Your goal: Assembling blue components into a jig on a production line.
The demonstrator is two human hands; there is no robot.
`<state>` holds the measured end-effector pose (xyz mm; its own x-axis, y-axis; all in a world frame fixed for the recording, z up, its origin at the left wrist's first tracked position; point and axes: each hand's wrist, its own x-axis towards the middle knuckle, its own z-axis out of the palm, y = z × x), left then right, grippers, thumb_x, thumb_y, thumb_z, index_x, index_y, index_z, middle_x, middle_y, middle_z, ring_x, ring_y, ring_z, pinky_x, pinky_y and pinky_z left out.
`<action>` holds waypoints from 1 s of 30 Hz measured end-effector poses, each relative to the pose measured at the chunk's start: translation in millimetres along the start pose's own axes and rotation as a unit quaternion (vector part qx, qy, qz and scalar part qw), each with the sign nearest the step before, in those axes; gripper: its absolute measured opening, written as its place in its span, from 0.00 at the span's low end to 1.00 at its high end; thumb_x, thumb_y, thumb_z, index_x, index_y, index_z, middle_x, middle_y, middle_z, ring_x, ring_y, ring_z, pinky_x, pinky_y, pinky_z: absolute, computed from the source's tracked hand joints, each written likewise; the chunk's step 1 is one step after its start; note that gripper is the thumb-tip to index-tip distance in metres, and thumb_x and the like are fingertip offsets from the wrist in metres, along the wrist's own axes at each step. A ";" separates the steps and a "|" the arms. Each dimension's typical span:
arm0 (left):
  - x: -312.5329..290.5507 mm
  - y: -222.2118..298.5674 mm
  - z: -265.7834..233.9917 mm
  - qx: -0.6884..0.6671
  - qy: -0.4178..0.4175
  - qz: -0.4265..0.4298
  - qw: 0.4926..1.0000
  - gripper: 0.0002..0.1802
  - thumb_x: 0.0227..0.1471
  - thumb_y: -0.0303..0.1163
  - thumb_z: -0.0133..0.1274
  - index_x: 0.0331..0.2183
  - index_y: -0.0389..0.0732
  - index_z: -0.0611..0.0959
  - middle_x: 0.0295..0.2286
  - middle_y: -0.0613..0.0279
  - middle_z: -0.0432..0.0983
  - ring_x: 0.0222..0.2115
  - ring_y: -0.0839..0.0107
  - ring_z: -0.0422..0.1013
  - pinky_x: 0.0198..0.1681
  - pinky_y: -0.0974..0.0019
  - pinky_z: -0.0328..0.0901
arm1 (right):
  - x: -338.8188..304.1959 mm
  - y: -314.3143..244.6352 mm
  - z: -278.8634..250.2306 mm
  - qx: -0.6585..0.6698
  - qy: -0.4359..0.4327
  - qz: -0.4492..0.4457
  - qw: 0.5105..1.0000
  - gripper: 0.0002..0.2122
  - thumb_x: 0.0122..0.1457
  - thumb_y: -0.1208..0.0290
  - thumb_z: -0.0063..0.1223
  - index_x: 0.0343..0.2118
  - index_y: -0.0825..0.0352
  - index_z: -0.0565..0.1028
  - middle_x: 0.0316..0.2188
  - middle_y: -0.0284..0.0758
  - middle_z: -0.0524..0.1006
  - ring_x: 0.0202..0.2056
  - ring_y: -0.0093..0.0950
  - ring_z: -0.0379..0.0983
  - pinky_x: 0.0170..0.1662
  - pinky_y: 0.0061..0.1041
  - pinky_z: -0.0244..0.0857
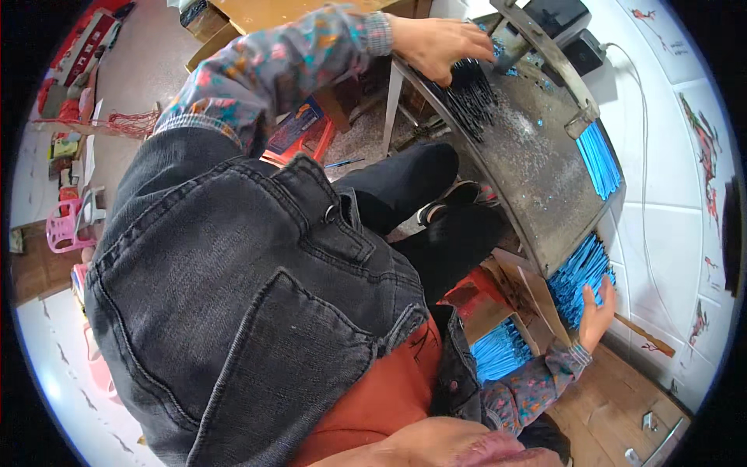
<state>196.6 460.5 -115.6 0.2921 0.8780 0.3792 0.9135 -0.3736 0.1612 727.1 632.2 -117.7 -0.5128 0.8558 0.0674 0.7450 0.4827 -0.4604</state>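
As the left hand [442, 48] arches over dark rods [473, 97] on the worktop [537, 167] (whether pinching, I can't tell), likely keeping them together, the right hand [597, 315], loosely spread, is beside blue rods [574, 272] apparently heaped for easy reach.

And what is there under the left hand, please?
Under the left hand lies a bundle of dark sticks, on the table. The hand covers part of it; what is beneath the palm, or beneath the bundle, cannot be seen.
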 end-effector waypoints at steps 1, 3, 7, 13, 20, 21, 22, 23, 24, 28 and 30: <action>4.1 -6.7 5.2 0.031 -0.056 0.003 0.998 0.32 0.29 0.30 0.53 0.44 0.34 0.73 0.45 0.51 0.65 0.49 0.57 0.60 0.53 0.59 0.56 | 0.8 -27.4 1.2 0.003 -0.013 -0.004 1.000 0.22 0.51 0.72 0.55 0.49 0.73 0.66 0.46 0.44 0.67 0.45 0.33 0.65 0.47 0.29 0.59; 10.8 -10.6 16.7 0.060 -0.106 0.028 0.992 0.29 0.30 0.29 0.52 0.41 0.33 0.71 0.37 0.53 0.66 0.44 0.59 0.62 0.50 0.60 0.58 | -0.8 -51.2 3.7 0.018 -0.010 -0.037 0.999 0.19 0.51 0.74 0.54 0.47 0.71 0.68 0.43 0.42 0.70 0.43 0.32 0.67 0.44 0.28 0.61; 15.5 -13.9 32.1 0.044 -0.078 0.050 0.995 0.20 0.33 0.30 0.50 0.34 0.34 0.72 0.33 0.54 0.66 0.42 0.59 0.62 0.47 0.59 0.59 | -5.6 -89.3 6.6 0.026 0.000 -0.031 0.999 0.17 0.51 0.75 0.54 0.44 0.72 0.70 0.37 0.40 0.73 0.40 0.30 0.69 0.42 0.26 0.62; 9.4 -26.3 38.2 -0.001 -0.009 0.058 0.998 0.17 0.43 0.30 0.51 0.37 0.34 0.71 0.32 0.50 0.70 0.36 0.55 0.68 0.40 0.56 0.63 | 14.3 -135.7 30.2 0.071 0.010 -0.047 0.996 0.13 0.51 0.75 0.53 0.40 0.73 0.72 0.36 0.40 0.75 0.39 0.28 0.71 0.42 0.24 0.63; 26.2 3.5 21.4 -0.159 0.189 0.015 0.969 0.18 0.50 0.36 0.51 0.43 0.41 0.69 0.18 0.49 0.71 0.20 0.53 0.70 0.23 0.56 0.63 | 101.9 -158.4 78.0 -0.046 0.083 -0.254 0.963 0.12 0.48 0.75 0.52 0.37 0.72 0.74 0.33 0.46 0.74 0.39 0.42 0.70 0.45 0.31 0.61; 31.0 14.8 20.0 -0.218 0.224 -0.004 0.950 0.17 0.50 0.39 0.53 0.40 0.40 0.72 0.19 0.46 0.71 0.20 0.51 0.69 0.22 0.58 0.63 | 113.1 -157.4 88.4 -0.045 0.087 -0.255 0.962 0.12 0.48 0.75 0.52 0.37 0.72 0.74 0.33 0.46 0.74 0.39 0.42 0.70 0.45 0.31 0.61; 41.9 22.4 25.7 -0.257 0.324 0.023 0.910 0.16 0.50 0.40 0.53 0.35 0.37 0.75 0.17 0.53 0.71 0.17 0.60 0.69 0.20 0.63 0.62 | 121.7 -157.7 95.7 -0.085 0.118 -0.274 0.951 0.12 0.48 0.75 0.53 0.36 0.71 0.74 0.33 0.46 0.74 0.37 0.42 0.69 0.43 0.33 0.61; 50.0 36.2 25.2 -0.353 0.297 -0.047 0.886 0.14 0.52 0.39 0.52 0.34 0.38 0.76 0.17 0.60 0.71 0.16 0.71 0.67 0.19 0.69 0.61 | 127.7 -153.9 103.4 -0.123 0.146 -0.290 0.938 0.12 0.47 0.75 0.53 0.36 0.71 0.75 0.32 0.46 0.74 0.36 0.43 0.69 0.42 0.35 0.61; 57.5 50.6 24.7 -0.444 0.264 -0.115 0.849 0.12 0.53 0.37 0.50 0.34 0.38 0.77 0.16 0.68 0.70 0.15 0.81 0.64 0.19 0.74 0.59 | 133.1 -148.7 106.6 -0.124 0.149 -0.288 0.938 0.12 0.47 0.75 0.53 0.36 0.71 0.75 0.32 0.46 0.74 0.36 0.43 0.69 0.42 0.35 0.61; 75.8 63.4 51.5 -0.624 0.185 -0.116 0.750 0.13 0.53 0.37 0.51 0.33 0.36 0.79 0.21 0.68 0.74 0.21 0.81 0.69 0.26 0.76 0.65 | 136.5 -145.0 114.7 -0.200 0.070 -0.277 0.937 0.09 0.47 0.76 0.51 0.34 0.69 0.72 0.33 0.44 0.71 0.34 0.42 0.66 0.38 0.39 0.60; 75.4 52.9 67.4 -0.637 0.156 -0.129 0.744 0.12 0.52 0.35 0.52 0.34 0.35 0.79 0.25 0.64 0.77 0.28 0.78 0.72 0.33 0.74 0.67 | 129.5 -150.4 120.4 -0.188 0.101 -0.275 0.937 0.06 0.49 0.76 0.50 0.31 0.69 0.71 0.31 0.44 0.71 0.34 0.43 0.66 0.38 0.39 0.61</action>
<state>286.1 527.1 -139.9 -0.1083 0.9313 0.3478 -0.1390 -0.3606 0.9223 497.3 648.1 -146.3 -0.8009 0.4576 0.3862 0.5084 0.8604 0.0350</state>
